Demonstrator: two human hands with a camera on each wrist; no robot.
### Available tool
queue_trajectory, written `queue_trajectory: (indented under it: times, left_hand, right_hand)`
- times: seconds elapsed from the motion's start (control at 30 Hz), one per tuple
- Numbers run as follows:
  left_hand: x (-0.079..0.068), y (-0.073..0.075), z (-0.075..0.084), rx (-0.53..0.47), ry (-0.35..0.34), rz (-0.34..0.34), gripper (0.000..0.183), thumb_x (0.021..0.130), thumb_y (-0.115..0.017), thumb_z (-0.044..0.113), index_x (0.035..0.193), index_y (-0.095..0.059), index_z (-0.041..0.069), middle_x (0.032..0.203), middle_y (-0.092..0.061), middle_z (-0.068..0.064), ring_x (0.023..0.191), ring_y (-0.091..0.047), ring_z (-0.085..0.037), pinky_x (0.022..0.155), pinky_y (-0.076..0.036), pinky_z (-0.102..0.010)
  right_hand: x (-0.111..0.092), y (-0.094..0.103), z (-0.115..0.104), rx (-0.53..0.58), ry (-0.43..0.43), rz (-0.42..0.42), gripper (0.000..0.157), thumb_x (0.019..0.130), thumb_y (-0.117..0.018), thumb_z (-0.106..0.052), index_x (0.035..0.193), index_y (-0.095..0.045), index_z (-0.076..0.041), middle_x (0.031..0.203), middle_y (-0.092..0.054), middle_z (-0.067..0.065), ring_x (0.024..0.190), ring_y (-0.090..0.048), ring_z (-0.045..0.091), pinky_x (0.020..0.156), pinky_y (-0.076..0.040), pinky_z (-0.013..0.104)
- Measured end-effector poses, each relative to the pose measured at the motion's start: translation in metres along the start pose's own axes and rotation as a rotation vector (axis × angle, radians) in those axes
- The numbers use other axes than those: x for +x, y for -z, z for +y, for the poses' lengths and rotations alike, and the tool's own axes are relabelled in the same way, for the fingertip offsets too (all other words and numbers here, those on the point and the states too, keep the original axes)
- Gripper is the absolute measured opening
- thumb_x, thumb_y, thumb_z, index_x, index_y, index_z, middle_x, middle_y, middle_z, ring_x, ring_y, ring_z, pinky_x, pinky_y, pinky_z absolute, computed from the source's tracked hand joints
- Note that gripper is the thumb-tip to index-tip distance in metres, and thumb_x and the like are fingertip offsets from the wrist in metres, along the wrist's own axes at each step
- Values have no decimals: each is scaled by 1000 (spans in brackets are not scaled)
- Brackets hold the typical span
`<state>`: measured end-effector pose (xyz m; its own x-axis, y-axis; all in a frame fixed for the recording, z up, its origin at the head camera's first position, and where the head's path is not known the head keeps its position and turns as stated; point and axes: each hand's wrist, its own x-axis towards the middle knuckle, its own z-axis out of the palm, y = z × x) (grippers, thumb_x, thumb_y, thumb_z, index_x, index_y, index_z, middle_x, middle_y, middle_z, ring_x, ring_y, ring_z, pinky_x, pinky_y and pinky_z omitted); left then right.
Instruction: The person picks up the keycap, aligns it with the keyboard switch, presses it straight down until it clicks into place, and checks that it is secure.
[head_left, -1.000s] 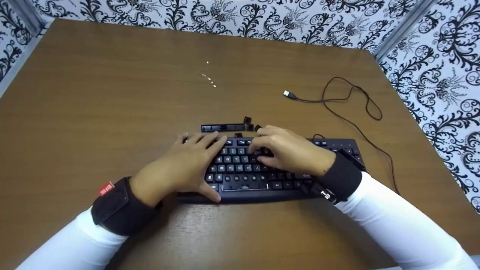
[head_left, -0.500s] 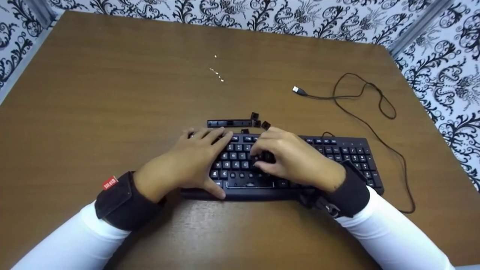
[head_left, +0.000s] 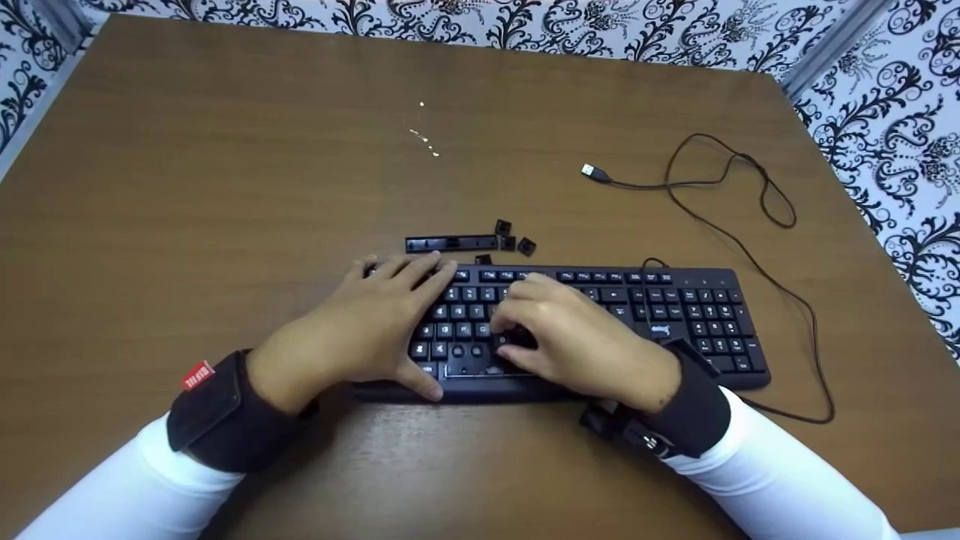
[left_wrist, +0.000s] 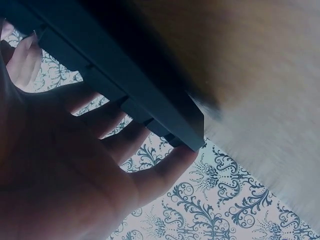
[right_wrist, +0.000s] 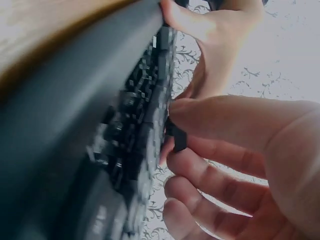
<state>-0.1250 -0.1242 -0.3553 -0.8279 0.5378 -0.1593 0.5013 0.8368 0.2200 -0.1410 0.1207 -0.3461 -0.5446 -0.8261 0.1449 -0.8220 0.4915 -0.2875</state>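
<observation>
A black keyboard (head_left: 645, 300) lies on the table. My left hand (head_left: 367, 330) grips its left end, thumb at the front edge and fingertips over the back edge. In the left wrist view, the fingers (left_wrist: 165, 175) run along its side. My right hand (head_left: 570, 337) is over the lower middle rows. In the right wrist view, its thumb and index finger pinch a black keycap (right_wrist: 178, 139), which stands tilted close to the keys. The space-bar slot (head_left: 480, 370) and several spots in the row above are bare. A detached space bar (head_left: 450, 244) lies behind the keyboard.
Several loose keycaps (head_left: 504, 226) lie right of the space bar, one close to the keyboard's back edge. A USB cable (head_left: 750, 247) loops over the right side of the brown table (head_left: 225, 150). White specks (head_left: 424, 140) dot the table farther back; patterned walls border it.
My right hand has moved toward the front and slightly left over the keys, uncovering more of the keyboard's right part and the loose keycaps behind. The left hand keeps its hold.
</observation>
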Motion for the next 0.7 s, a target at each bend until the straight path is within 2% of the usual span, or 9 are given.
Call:
queue_trajectory:
  times: [0.4,0.7]
  left_hand:
    - [0,0,1,-11,10,-16,137,57,-77,78,160,-19,10,166,-22,-17,149,-27,-40,117,-22,-69]
    - [0,-1,0,3,6,-9,136,57,-76,79,160,-20,10,165,-23,-16,149,-28,-40,116,-23,-69]
  right_hand:
    - [-3,-8,-1,17,-25,-18,18,82,-81,-17,96,-74,-9,94,-66,2,89,-58,16,79,-55,29]
    - [-3,-11,-2,8,-31,-6,16,84,-79,-17,97,-73,-10,93,-68,2,86,-59,16,76,-56,28]
